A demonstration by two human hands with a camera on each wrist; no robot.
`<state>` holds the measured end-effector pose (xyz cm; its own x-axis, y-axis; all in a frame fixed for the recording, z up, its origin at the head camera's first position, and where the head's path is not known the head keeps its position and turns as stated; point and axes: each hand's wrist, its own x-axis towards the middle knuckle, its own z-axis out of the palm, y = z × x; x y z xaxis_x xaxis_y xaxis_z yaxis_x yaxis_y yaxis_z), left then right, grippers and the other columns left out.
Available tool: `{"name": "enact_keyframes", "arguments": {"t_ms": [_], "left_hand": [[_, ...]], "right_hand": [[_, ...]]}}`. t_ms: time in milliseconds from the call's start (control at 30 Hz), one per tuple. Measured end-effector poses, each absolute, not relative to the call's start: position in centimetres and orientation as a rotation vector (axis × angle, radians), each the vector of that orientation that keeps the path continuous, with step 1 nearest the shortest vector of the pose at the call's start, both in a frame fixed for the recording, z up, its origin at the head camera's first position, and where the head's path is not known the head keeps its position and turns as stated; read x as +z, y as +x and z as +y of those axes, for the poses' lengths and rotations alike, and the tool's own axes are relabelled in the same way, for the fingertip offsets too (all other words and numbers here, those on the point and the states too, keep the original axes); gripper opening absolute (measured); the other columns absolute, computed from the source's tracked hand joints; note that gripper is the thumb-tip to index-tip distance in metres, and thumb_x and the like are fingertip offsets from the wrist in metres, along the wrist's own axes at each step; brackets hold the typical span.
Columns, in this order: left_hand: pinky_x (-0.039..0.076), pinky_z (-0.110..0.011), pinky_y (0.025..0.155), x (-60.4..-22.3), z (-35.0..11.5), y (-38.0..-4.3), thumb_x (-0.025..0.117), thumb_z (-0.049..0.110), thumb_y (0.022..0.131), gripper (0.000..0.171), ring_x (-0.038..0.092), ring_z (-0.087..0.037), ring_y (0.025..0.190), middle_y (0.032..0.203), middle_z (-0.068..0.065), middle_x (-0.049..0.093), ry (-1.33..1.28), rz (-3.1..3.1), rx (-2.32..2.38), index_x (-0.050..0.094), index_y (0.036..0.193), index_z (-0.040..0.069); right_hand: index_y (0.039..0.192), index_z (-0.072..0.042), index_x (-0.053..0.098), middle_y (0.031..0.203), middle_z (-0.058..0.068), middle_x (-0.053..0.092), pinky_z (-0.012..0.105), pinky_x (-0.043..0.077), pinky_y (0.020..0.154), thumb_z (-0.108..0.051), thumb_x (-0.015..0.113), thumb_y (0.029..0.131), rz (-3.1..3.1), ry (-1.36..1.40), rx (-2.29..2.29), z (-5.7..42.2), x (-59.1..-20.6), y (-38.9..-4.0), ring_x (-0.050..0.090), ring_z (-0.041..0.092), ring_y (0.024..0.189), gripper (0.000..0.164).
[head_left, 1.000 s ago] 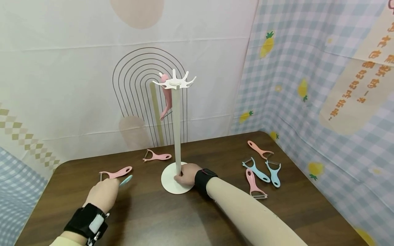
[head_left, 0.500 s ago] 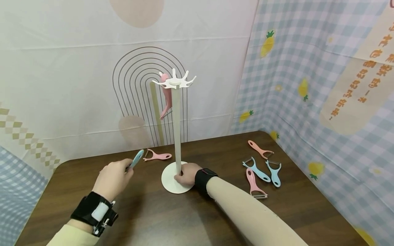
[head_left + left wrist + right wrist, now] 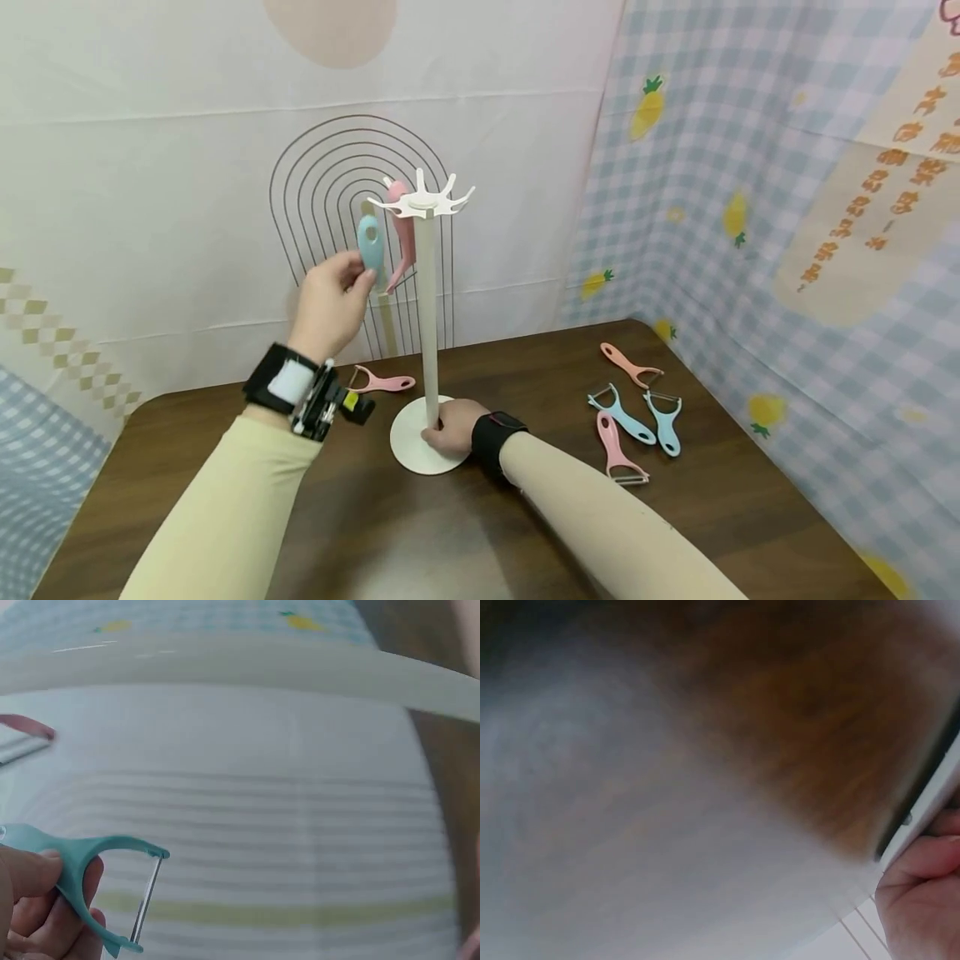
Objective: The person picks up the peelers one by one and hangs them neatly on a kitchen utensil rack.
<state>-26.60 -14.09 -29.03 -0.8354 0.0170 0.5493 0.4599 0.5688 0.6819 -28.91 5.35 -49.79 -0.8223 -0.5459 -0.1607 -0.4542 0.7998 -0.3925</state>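
Holding up the blue peeler (image 3: 370, 254): left hand (image 3: 330, 304) pinching it near the neck, thumb against fingers; handle end up, just below the hooks (image 3: 424, 202), near the hung pink peeler (image 3: 406, 237). Right hand (image 3: 459, 423) curled round the foot of the stand (image 3: 427, 333), which is upright. Table (image 3: 540, 358): dark brown wood grain, sheen toward the front. Rear pink peeler (image 3: 388, 383) lies left of the stand; right side, orange peeler (image 3: 621, 361), two pale blue peelers (image 3: 633, 427), front pink peeler (image 3: 611, 442). White cloth (image 3: 187, 208) behind, arches printed; checked cloth (image 3: 697, 142) at right, pineapples, orange lettering
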Motion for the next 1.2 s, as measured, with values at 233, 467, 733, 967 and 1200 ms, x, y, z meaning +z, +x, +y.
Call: {"name": "enact_keyframes", "arguments": {"t_ms": [233, 467, 733, 967, 1200], "left_hand": [[0.048, -0.024, 0.069, -24.8, -12.4, -28.0, 0.054, 0.013, 0.099, 0.023, 0.064, -0.016, 0.082, 0.106, -0.01, 0.069, -0.472, -2.32, -1.214, 0.063, 0.117, 0.002], [0.045, -0.02, 0.065, -23.6, -11.4, -28.0, 0.05, 0.012, 0.1, 0.028, 0.064, -0.014, 0.087, 0.113, -0.011, 0.068, -0.515, -2.306, -1.225, 0.061, 0.125, 0.001], [0.045, -0.02, 0.063, -23.2, -10.9, -27.7, 0.044, -0.001, 0.097, 0.031, 0.062, -0.016, 0.088, 0.111, -0.014, 0.067, -0.577, -2.248, -1.276, 0.061, 0.122, -0.003], [0.039, -0.022, 0.05, -23.4, -10.6, -27.7, 0.043, -0.003, 0.096, 0.027, 0.058, -0.018, 0.068, 0.092, -0.013, 0.067, -0.589, -2.255, -1.262, 0.063, 0.114, -0.003], [0.037, -0.024, 0.041, -23.7, -10.5, -27.7, 0.042, -0.001, 0.096, 0.024, 0.051, -0.022, 0.046, 0.072, -0.013, 0.062, -0.631, -2.277, -1.278, 0.063, 0.108, -0.001]], "right_hand": [[0.088, -0.017, 0.064, 0.066, -0.007, 0.055, 0.026, 0.042, 0.063, -0.043, 0.056, 0.09, 2.737, -0.822, -0.493, 4.9, -50.2, -29.0, 0.051, 0.01, 0.064, 0.027], [0.085, -0.017, 0.063, 0.064, -0.007, 0.054, 0.026, 0.041, 0.061, -0.042, 0.058, 0.09, 2.732, -0.812, -0.499, 4.7, -50.1, -29.2, 0.05, 0.01, 0.061, 0.026], [0.097, -0.016, 0.066, 0.069, -0.007, 0.058, 0.026, 0.043, 0.064, -0.043, 0.058, 0.09, 2.731, -0.754, -0.494, 4.9, -50.2, -29.2, 0.054, 0.009, 0.065, 0.029], [0.089, -0.017, 0.063, 0.066, -0.006, 0.056, 0.026, 0.042, 0.061, -0.042, 0.059, 0.091, 2.729, -0.743, -0.494, 5.2, -50.1, -29.2, 0.052, 0.01, 0.062, 0.026], [0.091, -0.016, 0.065, 0.067, -0.006, 0.057, 0.026, 0.042, 0.06, -0.042, 0.059, 0.09, 2.73, -0.744, -0.511, 5.3, -50.3, -29.3, 0.052, 0.01, 0.062, 0.027]]}}
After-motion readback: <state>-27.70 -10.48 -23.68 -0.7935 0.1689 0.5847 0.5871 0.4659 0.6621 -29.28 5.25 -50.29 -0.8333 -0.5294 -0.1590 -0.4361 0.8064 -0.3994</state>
